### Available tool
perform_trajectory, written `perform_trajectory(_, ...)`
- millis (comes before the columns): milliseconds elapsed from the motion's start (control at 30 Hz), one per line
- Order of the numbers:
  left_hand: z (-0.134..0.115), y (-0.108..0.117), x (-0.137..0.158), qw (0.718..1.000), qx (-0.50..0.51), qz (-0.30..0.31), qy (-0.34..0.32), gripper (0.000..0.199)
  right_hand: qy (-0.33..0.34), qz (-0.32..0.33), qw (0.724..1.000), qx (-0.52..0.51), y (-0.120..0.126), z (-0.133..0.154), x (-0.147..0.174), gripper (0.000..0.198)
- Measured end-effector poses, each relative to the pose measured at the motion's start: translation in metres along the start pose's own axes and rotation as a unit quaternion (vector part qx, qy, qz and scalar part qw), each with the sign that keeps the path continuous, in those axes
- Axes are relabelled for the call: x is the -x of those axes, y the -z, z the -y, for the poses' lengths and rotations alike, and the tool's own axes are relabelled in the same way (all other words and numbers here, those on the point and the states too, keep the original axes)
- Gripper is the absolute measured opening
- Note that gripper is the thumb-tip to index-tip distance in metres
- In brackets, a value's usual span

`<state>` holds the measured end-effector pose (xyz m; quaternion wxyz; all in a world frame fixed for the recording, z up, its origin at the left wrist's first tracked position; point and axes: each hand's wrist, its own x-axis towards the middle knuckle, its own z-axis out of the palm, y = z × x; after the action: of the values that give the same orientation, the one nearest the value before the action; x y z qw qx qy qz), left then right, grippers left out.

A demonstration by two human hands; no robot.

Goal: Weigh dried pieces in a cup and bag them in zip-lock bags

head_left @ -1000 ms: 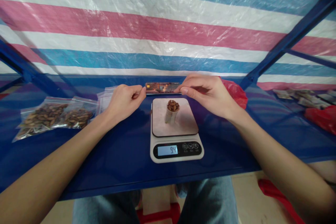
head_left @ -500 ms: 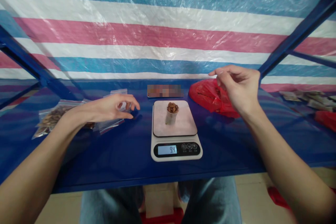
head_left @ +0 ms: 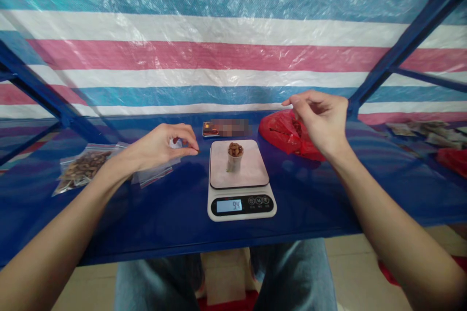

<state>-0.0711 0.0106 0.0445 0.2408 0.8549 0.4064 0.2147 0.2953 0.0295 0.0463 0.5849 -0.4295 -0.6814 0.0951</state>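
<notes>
A white kitchen scale point(head_left: 239, 203) stands in the middle, its display reading 9.4. On its platform a small clear cup point(head_left: 234, 164) stands upright, heaped with brown nut-like or dried pieces point(head_left: 235, 149). My left hand point(head_left: 175, 142) is left of the scale, thumb and fingertips pinched together in the air with nothing visible between them. Below and behind it lie clear zip bags point(head_left: 155, 174). My right hand point(head_left: 321, 116) hovers over a red plastic bag point(head_left: 279, 131), thumb pressed to the curled fingers. Whatever that pinch holds, if anything, is hidden.
At the left lies a zip bag point(head_left: 82, 172) filled with brown pieces. A flat, partly blurred packet point(head_left: 211, 129) lies behind the scale. Small packets point(head_left: 434, 133) and another red bag point(head_left: 454, 159) are far right. Blue frame posts point(head_left: 397, 53) rise on both sides before a striped sheet point(head_left: 226, 56).
My left thumb and fingers have closed from an open curl into a pinch. My right hand keeps its closed shape over the red bag. The view has shifted slightly; the display still reads 9.4.
</notes>
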Motion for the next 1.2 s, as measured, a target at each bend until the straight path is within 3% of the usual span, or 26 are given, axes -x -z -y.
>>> perform_trajectory(133, -0.045, -0.002, -0.023, 0.998, 0.001, -0.011, -0.068, 0.017, -0.008, 0.022, 1.000, -0.005, -0.001, 0.001, 0.002, 0.036)
perform_trajectory(233, -0.061, -0.009, -0.045, 0.992, -0.019, 0.010, -0.121, 0.010, -0.011, 0.031, 0.999, -0.009, -0.002, 0.000, 0.003, 0.035)
perform_trajectory(400, -0.062, -0.017, -0.067, 0.985, -0.056, 0.051, -0.154, 0.010, -0.013, 0.028, 0.999, -0.018, 0.000, 0.000, 0.001, 0.038)
perform_trajectory(767, -0.066, -0.012, -0.074, 0.962, -0.144, 0.070, -0.219, 0.020, 0.004, 0.022, 0.998, -0.051, 0.002, 0.000, 0.001, 0.035)
perform_trajectory(1200, -0.074, -0.004, -0.077, 0.950, -0.199, 0.095, -0.219, 0.024, 0.002, 0.021, 0.998, -0.055, 0.003, -0.003, 0.000, 0.033)
